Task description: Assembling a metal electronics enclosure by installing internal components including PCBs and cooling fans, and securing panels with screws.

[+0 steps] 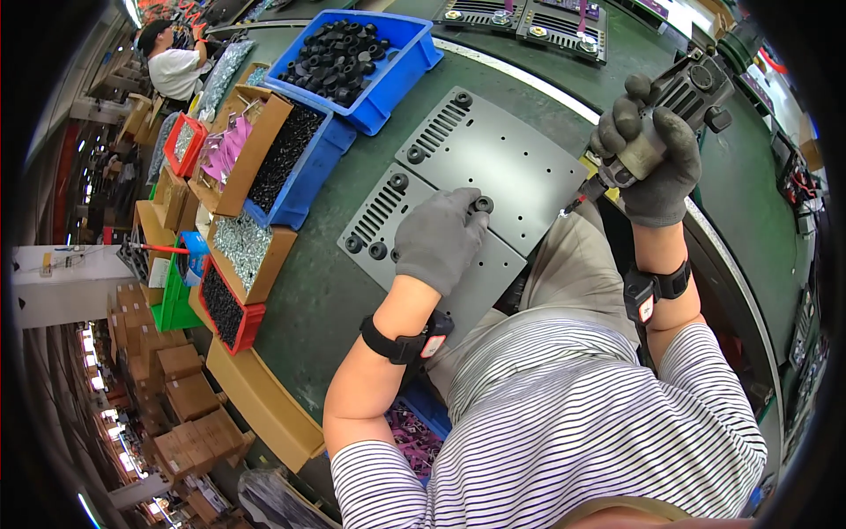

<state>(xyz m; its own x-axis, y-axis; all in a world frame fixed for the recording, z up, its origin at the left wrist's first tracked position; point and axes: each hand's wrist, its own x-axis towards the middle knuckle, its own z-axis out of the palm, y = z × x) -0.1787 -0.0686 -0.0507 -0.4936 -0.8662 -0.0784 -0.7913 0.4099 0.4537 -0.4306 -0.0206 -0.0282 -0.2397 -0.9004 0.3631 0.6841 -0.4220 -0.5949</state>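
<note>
Two grey metal plates lie side by side on the green bench: a farther plate (520, 145) and a nearer plate (480, 278). Each has slots, small holes and black rubber feet at its left side. My left hand (439, 240), in a grey glove, rests over the nearer plate, its fingertips closed around a black rubber foot (483, 204) by that plate's upper edge. In my right hand (656, 163), also gloved, is a power screwdriver (692, 88). Its bit (575, 206) points down left near the farther plate's right corner, carrying what looks like a small screw at the tip.
A blue bin (421, 57) of black rubber feet stands beyond the plates. Left of it are a blue bin of dark screws (328, 159), a cardboard box (280, 256) of silver hardware and a red bin (251, 328). A rail (538, 72) edges the bench. Another person (176, 70) works far left.
</note>
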